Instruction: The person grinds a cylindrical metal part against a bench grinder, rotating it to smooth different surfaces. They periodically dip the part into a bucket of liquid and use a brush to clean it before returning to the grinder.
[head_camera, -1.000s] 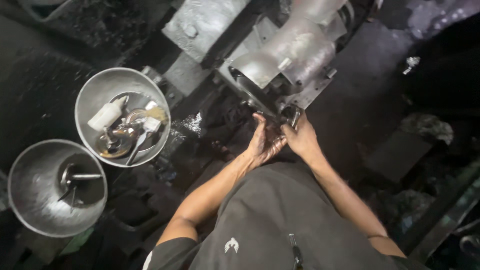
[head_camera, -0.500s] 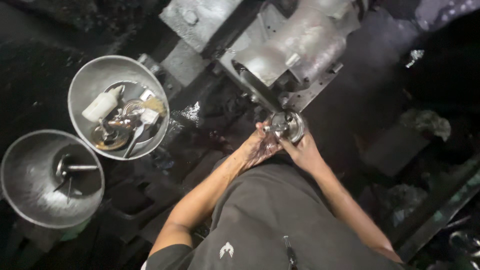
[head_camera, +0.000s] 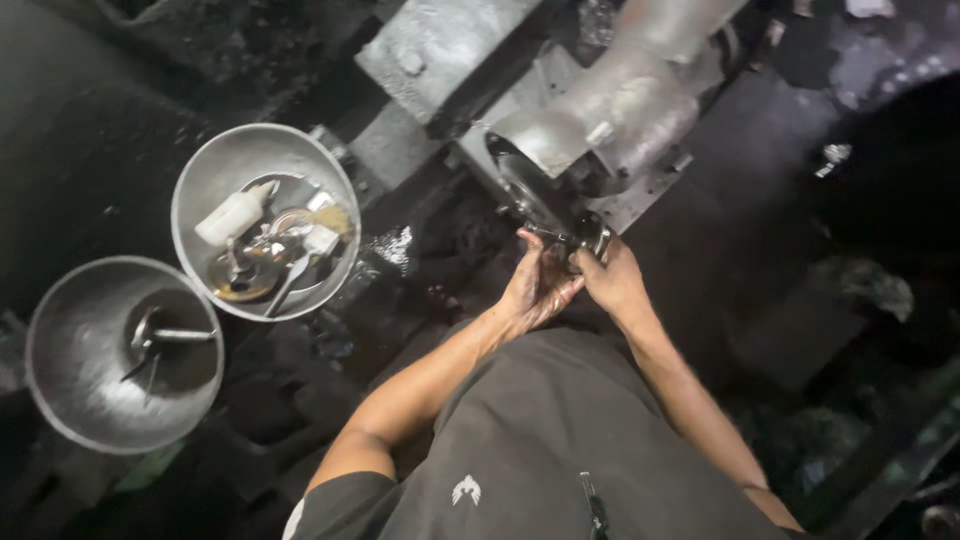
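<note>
Two hands meet at one small round metal part (head_camera: 580, 238): your left hand (head_camera: 535, 285) cups it from below with fingers curled, your right hand (head_camera: 612, 280) grips its side. The part sits just beneath the single grey machine housing (head_camera: 610, 105). Off to your left stand two metal bowls: the nearer bowl (head_camera: 205, 195) holds several small pieces, one a white bottle (head_camera: 232, 215); the farther bowl (head_camera: 70, 330) holds a few metal tools.

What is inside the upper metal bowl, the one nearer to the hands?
The upper metal bowl holds a white plastic bottle, a small brush and round metal parts in oily liquid. What lies beneath these parts is covered.
</note>
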